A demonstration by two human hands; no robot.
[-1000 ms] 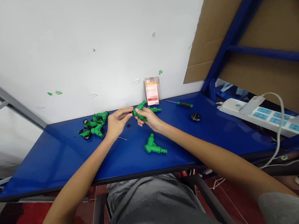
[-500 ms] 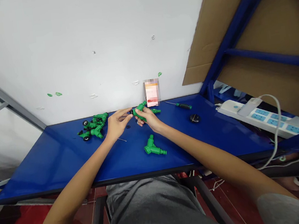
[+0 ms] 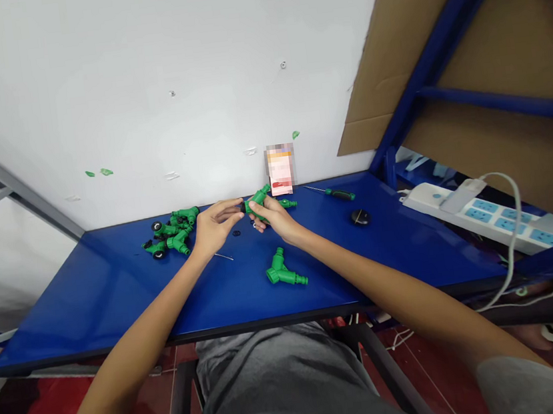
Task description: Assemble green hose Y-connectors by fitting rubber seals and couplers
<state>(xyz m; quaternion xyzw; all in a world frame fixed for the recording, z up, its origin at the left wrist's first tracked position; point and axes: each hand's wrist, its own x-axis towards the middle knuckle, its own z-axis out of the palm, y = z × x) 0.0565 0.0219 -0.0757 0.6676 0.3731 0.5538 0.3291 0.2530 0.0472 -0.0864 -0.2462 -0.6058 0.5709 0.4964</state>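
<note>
Fingers of the right hand [image 3: 279, 220] are closed, over the blue tabletop [image 3: 116, 294], around a green branched pipe fitting [image 3: 259, 199], whose lower part is mostly hidden by them. A narrow stub [image 3: 266, 189] is left exposed at its upper right. At its black end piece [image 3: 243, 207], thumb and fingers of the left hand [image 3: 213, 231] are held slightly parted; whether it is pinched cannot be told.

I am gripping a fitting [image 3: 260, 196] of smooth green plastic, slightly shiny. The blue tabletop [image 3: 100, 289] is gleaming, glossy and smooth. I am wearing matt, creased grey cloth [image 3: 273, 389]. Brown cardboard [image 3: 373, 88] is looking matt; the white plastic power strip [image 3: 495, 218] is looking smooth.
</note>
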